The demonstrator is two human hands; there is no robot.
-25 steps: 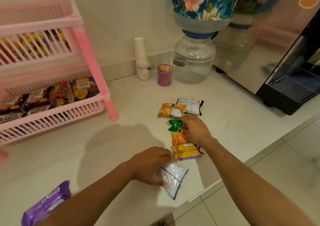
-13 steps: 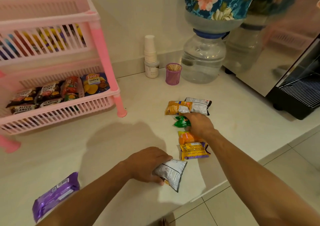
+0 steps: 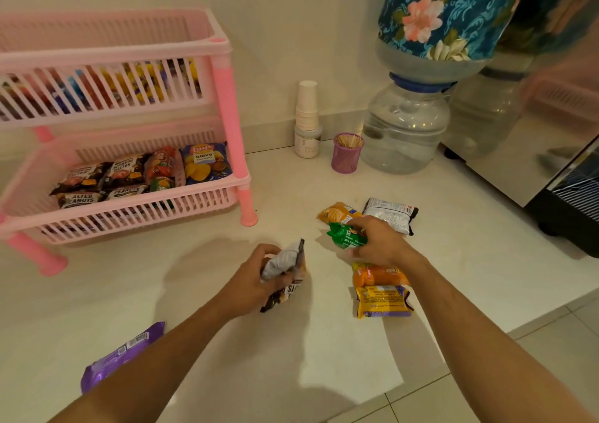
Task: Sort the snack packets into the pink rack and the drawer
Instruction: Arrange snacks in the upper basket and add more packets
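Pale worktop [image 3: 162,293] carries the pink rack [image 3: 223,98] at its back left corner. Your left hand [image 3: 256,280] has its grip closed on a silver-and-black packet [image 3: 285,267]; your right hand [image 3: 379,244] has its grip closed on a green packet [image 3: 345,236]. Lift both clear of the loose packets near the front edge, then lay them flat in the rack's lower tier.

Warm, dim indoor light; soft arm shadows on the bench [image 3: 162,293]. Wide-angle bending at the edges; upper right corner blurred; sheen on the floor tiles [image 3: 534,374].
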